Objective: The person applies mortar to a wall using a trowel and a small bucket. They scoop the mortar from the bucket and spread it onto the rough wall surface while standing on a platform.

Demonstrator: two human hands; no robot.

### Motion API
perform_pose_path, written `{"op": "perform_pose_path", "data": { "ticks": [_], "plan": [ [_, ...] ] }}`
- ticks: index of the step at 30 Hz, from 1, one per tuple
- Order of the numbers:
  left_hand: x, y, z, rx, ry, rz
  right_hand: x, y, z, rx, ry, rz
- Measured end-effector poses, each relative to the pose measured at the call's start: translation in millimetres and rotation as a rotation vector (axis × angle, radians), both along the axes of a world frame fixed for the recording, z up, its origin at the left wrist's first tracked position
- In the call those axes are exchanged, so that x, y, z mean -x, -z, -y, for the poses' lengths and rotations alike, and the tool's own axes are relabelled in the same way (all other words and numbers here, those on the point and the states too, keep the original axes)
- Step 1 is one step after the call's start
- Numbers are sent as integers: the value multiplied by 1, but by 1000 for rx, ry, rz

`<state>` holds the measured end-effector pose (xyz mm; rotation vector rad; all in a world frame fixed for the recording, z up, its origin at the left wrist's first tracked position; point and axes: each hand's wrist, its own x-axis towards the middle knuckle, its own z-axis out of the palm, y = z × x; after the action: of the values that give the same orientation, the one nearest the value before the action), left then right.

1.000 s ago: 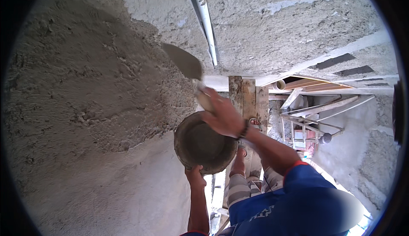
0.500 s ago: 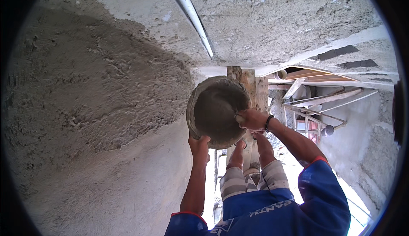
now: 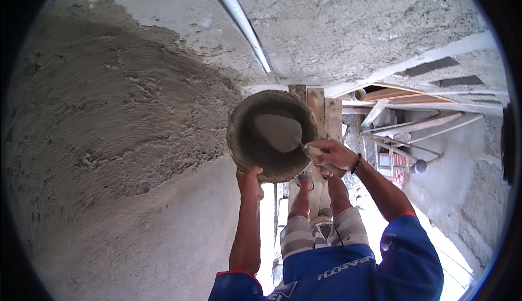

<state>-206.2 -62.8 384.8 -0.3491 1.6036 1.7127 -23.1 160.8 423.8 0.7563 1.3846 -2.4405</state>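
Note:
A round, mortar-crusted bucket [image 3: 236,143] is held up in front of me, its open mouth facing me. My left hand [image 3: 250,183] grips its lower left rim, thumb over the edge. My right hand [image 3: 333,157] is closed round the handle of a trowel [image 3: 278,132] at the bucket's right side. The trowel's grey, rounded blade lies over the inside of the bucket, flat face showing. How much mortar is in the bucket I cannot tell. To the left, fresh dark mortar [image 3: 125,105] covers the upper part of the wall.
I stand on narrow wooden planks [image 3: 316,102]. Below the fresh mortar the wall [image 3: 163,241] is paler. A pale pipe [image 3: 239,21] runs along the surface above. At right are a wooden-framed opening [image 3: 408,93], timber and metal framing [image 3: 424,130] and another wall [image 3: 462,170].
The trowel blade, earlier hardly distinguishable in the bucket, now shows its broad face. My right hand has shifted slightly right and down; the bucket has moved a little left and up.

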Motion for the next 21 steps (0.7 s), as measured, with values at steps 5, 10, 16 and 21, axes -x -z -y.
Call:
{"op": "perform_pose_path", "data": {
  "ticks": [5, 10, 16, 21],
  "plan": [
    [-6, 27, 17, 40, -83, 10, 9, -19, 10, -102, 211, -24],
    [-11, 16, 51, 308, -82, 66, 64, -7, 36, -40, 527, -11],
    [-45, 43, 96, 210, -240, 47, 215, 96, 72, -637, 592, 10],
    [-48, 31, 143, 278, -311, 44, 310, -46, 117, -894, 680, -322]
  ]
}}
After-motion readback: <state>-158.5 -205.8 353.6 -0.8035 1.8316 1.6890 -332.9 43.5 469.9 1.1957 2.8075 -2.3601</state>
